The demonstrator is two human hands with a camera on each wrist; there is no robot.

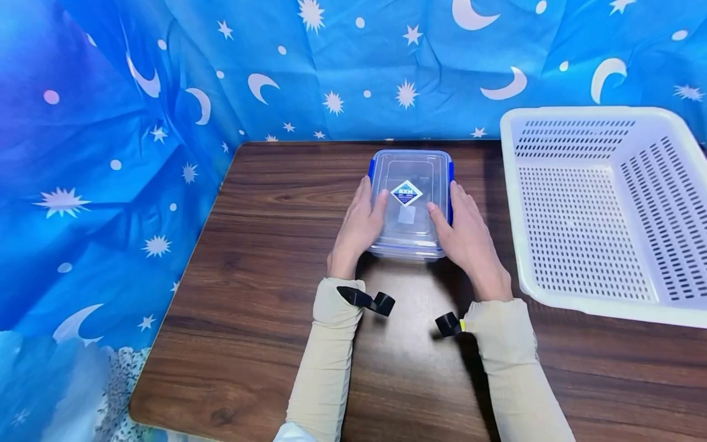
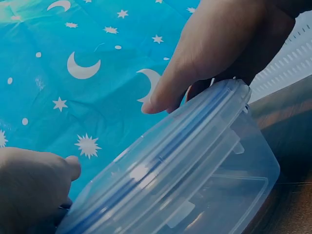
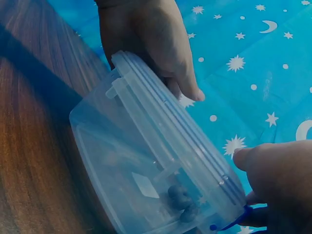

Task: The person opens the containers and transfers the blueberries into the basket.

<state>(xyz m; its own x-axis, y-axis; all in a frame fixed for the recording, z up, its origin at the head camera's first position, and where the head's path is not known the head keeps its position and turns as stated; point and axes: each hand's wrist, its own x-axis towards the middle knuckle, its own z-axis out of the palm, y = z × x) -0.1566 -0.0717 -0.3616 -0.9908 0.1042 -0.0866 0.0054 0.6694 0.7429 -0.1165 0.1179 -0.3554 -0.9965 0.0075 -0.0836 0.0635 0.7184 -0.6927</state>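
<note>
A clear plastic food container (image 1: pixel 411 236) with a lid and blue side latches is held between both hands, close over the wooden table. A diamond-shaped label marks the lid's middle. My left hand (image 1: pixel 361 221) grips the left side, thumb on top of the lid. On the opposite side my right hand (image 1: pixel 469 236) grips it the same way, its fingers along the blue latch. In the right wrist view, dark rounded shapes (image 3: pixel 180 201) show through the container's wall near the right hand (image 3: pixel 282 180). The container's far side is hidden there.
To the right stands a large white perforated plastic basket (image 1: pixel 521 245), with nothing seen in it. The brown wooden table (image 1: pixel 248 294) meets a blue cloth (image 1: pixel 353 67) with moons and stars at the back and left. Both wrists wear small black cameras (image 1: pixel 383 303).
</note>
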